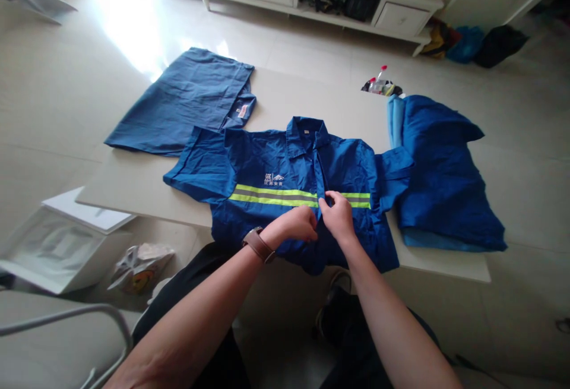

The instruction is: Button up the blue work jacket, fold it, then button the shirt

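Probably light and limp, the shirt [262, 154] suits holding by its placket [319, 174]; right hand [338, 214] pinches it, left hand [297, 223] is curled, grip unclear.

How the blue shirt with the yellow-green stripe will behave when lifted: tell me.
The blue shirt looks floppy: its cloth is creased and its hem overhangs the table. It would probably sag if lifted only where the right hand pinches its front. Thin-looking cloth and short sleeves suggest it is fairly light.
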The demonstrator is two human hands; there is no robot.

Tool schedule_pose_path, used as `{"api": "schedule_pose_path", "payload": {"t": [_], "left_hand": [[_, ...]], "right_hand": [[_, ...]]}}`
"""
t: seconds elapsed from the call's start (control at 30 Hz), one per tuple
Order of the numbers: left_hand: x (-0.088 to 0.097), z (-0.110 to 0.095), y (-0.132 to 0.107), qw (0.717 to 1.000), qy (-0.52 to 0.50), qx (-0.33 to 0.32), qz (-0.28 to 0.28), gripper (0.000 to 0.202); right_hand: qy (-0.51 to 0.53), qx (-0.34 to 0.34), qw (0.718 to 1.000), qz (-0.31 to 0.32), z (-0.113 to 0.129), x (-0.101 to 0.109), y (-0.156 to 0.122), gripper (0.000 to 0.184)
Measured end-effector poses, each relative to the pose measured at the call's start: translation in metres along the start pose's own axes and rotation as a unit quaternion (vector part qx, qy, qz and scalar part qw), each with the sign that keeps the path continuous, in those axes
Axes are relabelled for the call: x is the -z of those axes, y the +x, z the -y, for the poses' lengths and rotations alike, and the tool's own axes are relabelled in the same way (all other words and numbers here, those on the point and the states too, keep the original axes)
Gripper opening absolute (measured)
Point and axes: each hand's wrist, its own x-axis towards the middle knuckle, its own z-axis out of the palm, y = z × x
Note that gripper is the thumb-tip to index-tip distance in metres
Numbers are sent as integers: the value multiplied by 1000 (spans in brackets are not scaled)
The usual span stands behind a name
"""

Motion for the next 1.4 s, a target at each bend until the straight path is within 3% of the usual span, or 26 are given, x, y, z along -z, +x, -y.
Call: {"api": "schedule_pose_path", "payload": {"t": [0.07,0.13,0.2,0.27,0.33,0.47,0.63,0.8,0.97,1.13,1.4], "left_hand": [[4,-1,-2,999,5,17,33,19],[9,-2,-2,1000,9,17,-3,18],[13,-2,1,992,32,-17,-125,13],[15,1,7,963,77,-58,-253,9],[13,5,16,934,136,-74,-322,21],[2,9,33,914,240,-54,-321,24],[-9,5,46,907,264,-29,-328,16],[-4,13,54,903,281,-41,-323,8],[5,12,47,895,299,-87,-319,16],[12,-4,30,906,240,-169,-304,20],[16,-11,20,915,103,-222,-322,18]], "right_hand": [[18,-22,1000,5,-1,0,-1,27],[44,-44,998,11,-2,0,-1,28],[64,-57,996,12,-2,-1,-1,28],[74,-65,995,11,-1,-1,0,29],[81,-72,994,13,1,1,1,29],[90,-81,992,15,2,6,5,29],[94,-65,993,34,1,11,7,27],[98,-15,994,45,6,19,5,30],[125,-4,991,46,9,24,4,34],[147,20,988,33,17,25,2,27],[143,42,989,15,25,24,3,20]]}}
